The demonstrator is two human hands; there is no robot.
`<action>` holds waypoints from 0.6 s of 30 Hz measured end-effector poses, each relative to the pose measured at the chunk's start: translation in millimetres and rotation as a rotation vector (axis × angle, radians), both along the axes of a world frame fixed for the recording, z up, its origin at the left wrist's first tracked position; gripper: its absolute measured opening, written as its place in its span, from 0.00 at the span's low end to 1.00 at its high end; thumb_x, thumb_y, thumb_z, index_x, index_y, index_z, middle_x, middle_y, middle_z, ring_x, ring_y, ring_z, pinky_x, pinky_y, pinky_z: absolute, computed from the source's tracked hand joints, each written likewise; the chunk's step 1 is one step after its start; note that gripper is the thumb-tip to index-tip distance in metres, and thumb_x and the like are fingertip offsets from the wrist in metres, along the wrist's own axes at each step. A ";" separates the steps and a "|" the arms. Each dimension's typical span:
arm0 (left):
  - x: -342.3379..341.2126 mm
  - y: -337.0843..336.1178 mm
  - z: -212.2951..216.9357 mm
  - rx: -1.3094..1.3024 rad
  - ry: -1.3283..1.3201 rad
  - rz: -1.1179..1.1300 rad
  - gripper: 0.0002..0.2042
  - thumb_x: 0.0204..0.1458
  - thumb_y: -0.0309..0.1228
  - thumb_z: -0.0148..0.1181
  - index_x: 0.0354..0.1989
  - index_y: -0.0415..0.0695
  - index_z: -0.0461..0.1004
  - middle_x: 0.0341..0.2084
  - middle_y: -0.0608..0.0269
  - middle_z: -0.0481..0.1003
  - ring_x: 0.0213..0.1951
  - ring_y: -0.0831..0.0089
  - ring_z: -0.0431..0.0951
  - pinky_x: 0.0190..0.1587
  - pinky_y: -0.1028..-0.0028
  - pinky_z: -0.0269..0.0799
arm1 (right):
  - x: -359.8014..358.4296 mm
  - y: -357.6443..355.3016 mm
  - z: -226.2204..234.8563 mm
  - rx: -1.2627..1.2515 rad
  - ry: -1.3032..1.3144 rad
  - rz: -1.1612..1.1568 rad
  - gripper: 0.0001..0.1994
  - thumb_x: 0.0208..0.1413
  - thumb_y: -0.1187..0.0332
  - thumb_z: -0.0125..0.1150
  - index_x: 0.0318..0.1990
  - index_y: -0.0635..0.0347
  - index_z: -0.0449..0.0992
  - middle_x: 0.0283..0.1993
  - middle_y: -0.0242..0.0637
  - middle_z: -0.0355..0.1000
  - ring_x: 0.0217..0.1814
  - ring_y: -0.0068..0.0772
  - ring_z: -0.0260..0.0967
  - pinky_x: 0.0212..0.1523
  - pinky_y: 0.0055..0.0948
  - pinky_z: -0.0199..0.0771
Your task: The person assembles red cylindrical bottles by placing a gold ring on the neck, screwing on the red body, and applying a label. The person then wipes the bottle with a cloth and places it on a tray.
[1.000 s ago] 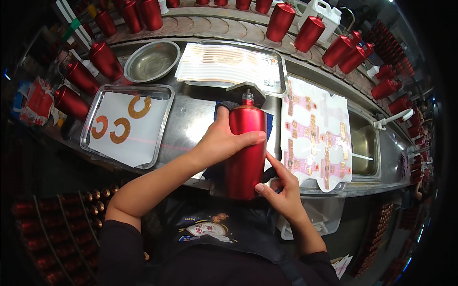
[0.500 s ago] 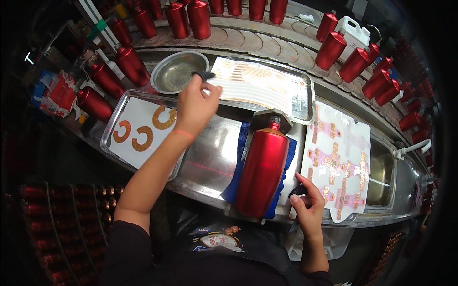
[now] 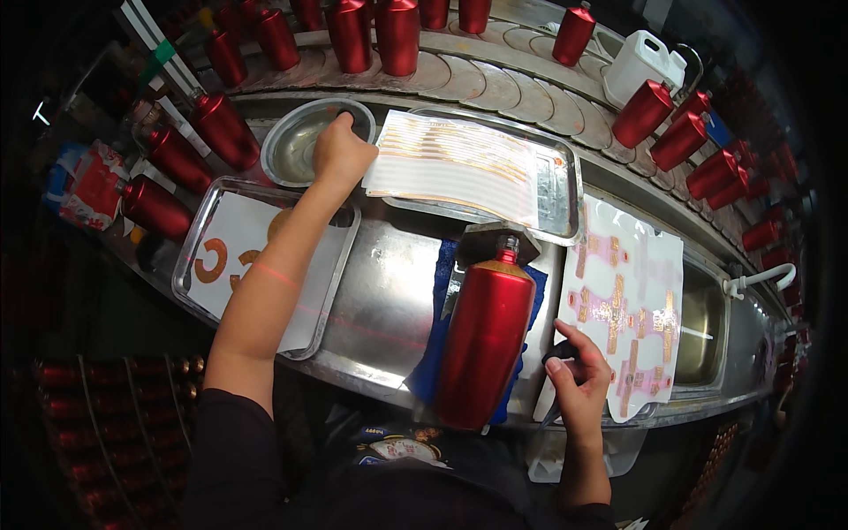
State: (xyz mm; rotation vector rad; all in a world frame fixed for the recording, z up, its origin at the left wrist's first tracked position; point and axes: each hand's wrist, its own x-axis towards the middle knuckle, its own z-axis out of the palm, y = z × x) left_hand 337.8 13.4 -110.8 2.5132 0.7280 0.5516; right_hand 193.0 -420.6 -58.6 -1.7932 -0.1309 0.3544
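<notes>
My left hand (image 3: 343, 152) reaches over the metal bowl (image 3: 270, 157), fingers pinched on a small black piece (image 3: 344, 114) that is mostly hidden. My right hand (image 3: 583, 380) hovers right of the red bottle, index finger stretched out, its thumb closed on a small dark object (image 3: 556, 355) whose kind I cannot make out. The glossy red bottle (image 3: 484, 340) lies in front of me, its neck pointing away, against a dark angular block (image 3: 473, 243). A gold band rings its shoulder. Beneath it lies a blue cloth (image 3: 431, 340).
A left tray (image 3: 340, 265) carries gold C-shaped pieces. Sheets of gold strips (image 3: 459, 168) lie on a far tray (image 3: 572, 190). Right of the bottle is a decal sheet (image 3: 609, 344), then a sink (image 3: 702, 344). Red bottles (image 3: 397, 40) and a white jug (image 3: 643, 71) stand behind.
My left hand has moved left and farther away, bringing the black piece over the bowl. My right hand has barely shifted. The whole view has turned slightly.
</notes>
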 end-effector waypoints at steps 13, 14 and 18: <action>-24.2 -169.2 123.4 -0.263 -0.228 -0.864 0.15 0.48 0.26 0.69 0.40 0.36 0.69 0.27 0.58 0.81 0.32 0.77 0.79 0.35 0.75 0.74 | 108.9 56.0 59.2 0.080 -0.416 0.010 0.29 0.50 0.76 0.63 0.63 0.60 0.73 0.41 0.28 0.71 0.22 0.07 0.55 0.24 0.13 0.55; -32.7 -187.3 139.2 -0.337 -0.214 -0.921 0.15 0.50 0.26 0.68 0.42 0.35 0.69 0.28 0.59 0.80 0.32 0.78 0.79 0.35 0.76 0.74 | 118.6 59.8 65.3 0.134 -0.449 0.136 0.29 0.50 0.74 0.64 0.63 0.63 0.72 0.31 0.22 0.72 0.22 0.06 0.56 0.23 0.13 0.54; -87.9 -215.3 189.2 -0.657 -0.084 -0.770 0.15 0.57 0.28 0.64 0.43 0.33 0.63 0.25 0.59 0.78 0.28 0.79 0.78 0.27 0.75 0.74 | 111.5 27.6 82.7 0.103 -0.227 0.294 0.13 0.52 0.69 0.67 0.43 0.63 0.77 0.22 0.19 0.66 0.17 0.08 0.57 0.18 0.13 0.51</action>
